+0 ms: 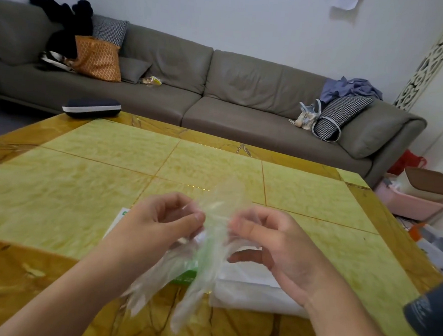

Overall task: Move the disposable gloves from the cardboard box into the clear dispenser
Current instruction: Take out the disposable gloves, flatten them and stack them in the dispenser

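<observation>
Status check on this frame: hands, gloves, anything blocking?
Left hand and right hand both pinching clear gloves above the table. Green-and-white box underneath, mostly hidden. Dispenser not clearly made out. No obstruction seen.

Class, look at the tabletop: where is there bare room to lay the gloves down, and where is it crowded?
Bare: the yellow-green tiles of the table beyond both hands, up to the dark case at the far left corner. Crowded: the near edge, where the left hand and right hand hold clear gloves over the green-and-white box and white dispenser.
</observation>
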Demonstrator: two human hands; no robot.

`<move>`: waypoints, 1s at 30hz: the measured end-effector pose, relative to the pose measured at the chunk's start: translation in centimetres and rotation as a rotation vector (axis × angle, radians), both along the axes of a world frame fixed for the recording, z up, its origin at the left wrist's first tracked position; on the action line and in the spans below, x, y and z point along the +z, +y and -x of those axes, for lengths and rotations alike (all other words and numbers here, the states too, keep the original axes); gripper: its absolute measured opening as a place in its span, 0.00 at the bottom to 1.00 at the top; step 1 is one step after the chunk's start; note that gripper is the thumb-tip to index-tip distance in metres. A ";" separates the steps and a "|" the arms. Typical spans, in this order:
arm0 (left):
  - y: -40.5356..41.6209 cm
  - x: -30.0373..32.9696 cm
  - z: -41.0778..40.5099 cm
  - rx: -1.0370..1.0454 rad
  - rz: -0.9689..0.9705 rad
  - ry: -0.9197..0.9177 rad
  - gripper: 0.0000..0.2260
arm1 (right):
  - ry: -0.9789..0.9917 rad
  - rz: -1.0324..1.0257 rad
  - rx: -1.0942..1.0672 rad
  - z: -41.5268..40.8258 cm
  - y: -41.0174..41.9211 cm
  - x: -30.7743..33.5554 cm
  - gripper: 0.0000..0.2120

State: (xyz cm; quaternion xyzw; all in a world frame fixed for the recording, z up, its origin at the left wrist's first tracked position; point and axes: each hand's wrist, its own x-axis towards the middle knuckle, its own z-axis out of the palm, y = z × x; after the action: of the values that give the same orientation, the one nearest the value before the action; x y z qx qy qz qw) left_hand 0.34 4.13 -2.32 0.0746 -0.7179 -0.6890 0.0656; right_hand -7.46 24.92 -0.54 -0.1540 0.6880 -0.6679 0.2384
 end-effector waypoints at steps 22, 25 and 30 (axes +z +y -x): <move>-0.8 0.0 0.2 0.246 0.184 0.141 0.04 | 0.132 -0.104 -0.193 -0.4 0.1 -0.2 0.05; -0.8 0.1 0.1 0.249 0.216 0.146 0.03 | 0.077 -0.103 -0.066 -0.6 0.3 0.0 0.11; -1.5 0.4 0.0 0.271 0.278 0.146 0.03 | 0.145 -0.241 -0.033 -0.1 1.0 0.0 0.05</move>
State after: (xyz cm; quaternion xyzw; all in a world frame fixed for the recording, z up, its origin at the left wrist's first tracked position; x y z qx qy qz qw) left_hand 0.34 2.66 -1.96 0.1105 -0.7829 -0.5716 0.2194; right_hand -7.39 25.92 -0.55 -0.1607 0.7811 -0.5714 0.1936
